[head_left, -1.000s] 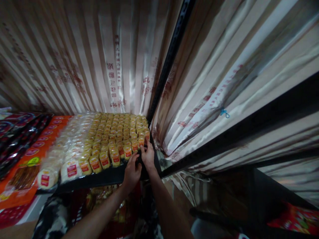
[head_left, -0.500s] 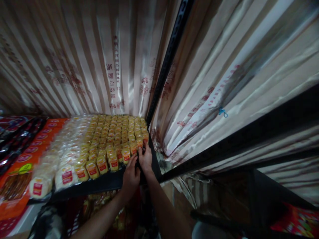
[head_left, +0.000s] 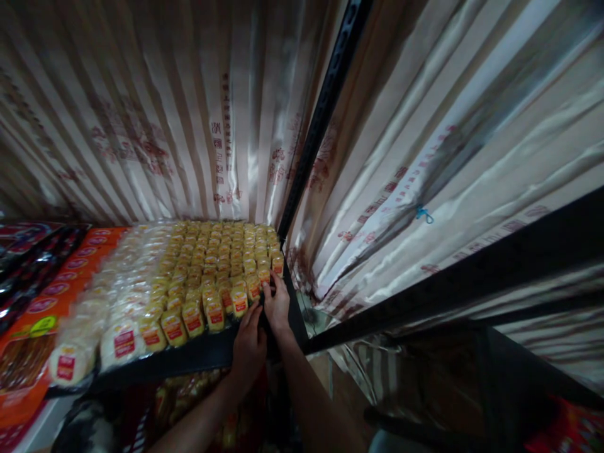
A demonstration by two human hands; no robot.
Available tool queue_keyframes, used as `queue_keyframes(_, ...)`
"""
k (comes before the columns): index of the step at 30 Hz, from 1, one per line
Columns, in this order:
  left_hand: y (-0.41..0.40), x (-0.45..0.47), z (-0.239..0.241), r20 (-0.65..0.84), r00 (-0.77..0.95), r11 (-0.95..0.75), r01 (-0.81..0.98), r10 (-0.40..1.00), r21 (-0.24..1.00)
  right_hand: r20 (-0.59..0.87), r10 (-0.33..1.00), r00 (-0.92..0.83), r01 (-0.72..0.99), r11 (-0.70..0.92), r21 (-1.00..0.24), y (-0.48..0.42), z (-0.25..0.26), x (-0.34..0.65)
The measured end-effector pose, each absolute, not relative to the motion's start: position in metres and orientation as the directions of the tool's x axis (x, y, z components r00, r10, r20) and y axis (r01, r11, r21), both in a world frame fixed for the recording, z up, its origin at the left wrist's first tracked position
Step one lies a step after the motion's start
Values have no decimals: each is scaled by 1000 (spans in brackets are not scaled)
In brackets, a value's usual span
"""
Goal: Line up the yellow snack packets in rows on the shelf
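Rows of small yellow snack packets (head_left: 214,311) in clear wrappers with red front labels stand packed on a dark shelf (head_left: 189,347). At the front right corner my right hand (head_left: 277,305) has thumb and fingertips closed around the lower front of one yellow packet (head_left: 264,277). Just left and below, my left hand (head_left: 249,343) has its fingers stretched out, the tips at the shelf edge by the neighbouring packet (head_left: 253,288). No packet shows in its palm. The last packet (head_left: 277,264) of the front row stands just right of my right fingertips.
White round packets (head_left: 123,343) and an orange package (head_left: 28,352) lie left. A black upright post (head_left: 314,132) rises behind the corner before a pleated curtain (head_left: 226,145). A black beam (head_left: 425,289) slants right. More yellow packets (head_left: 189,387) are below.
My right hand has shifted slightly left and down from the last packet to the one beside it. My left hand has dropped a little along the shelf edge.
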State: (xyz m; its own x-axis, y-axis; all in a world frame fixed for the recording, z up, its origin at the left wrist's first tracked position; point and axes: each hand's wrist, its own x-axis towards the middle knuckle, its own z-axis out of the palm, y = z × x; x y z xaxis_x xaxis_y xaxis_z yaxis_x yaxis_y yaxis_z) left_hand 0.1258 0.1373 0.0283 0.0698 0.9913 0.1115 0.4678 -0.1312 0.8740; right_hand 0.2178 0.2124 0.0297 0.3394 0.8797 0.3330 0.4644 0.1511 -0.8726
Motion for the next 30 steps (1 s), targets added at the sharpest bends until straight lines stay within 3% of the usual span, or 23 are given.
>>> queue_keyframes(17,111,115,40,182,53,-187,426,982,885,413,808,420,491,181,-852,199,40,217)
queue_keyframes(22,73,92,42,148,83,-169,395,986,903,345,802,488,395,150,-906,157,57,208)
queue_keyframes(27,36,56,18,-35,101,-10,420,994,907,257,912,320,318,152,-936,86,57,179)
queue_keyframes(30,25,32,-8,-195,35,151,503,980,851,140,987,79,369,102,-924,53,36,155)
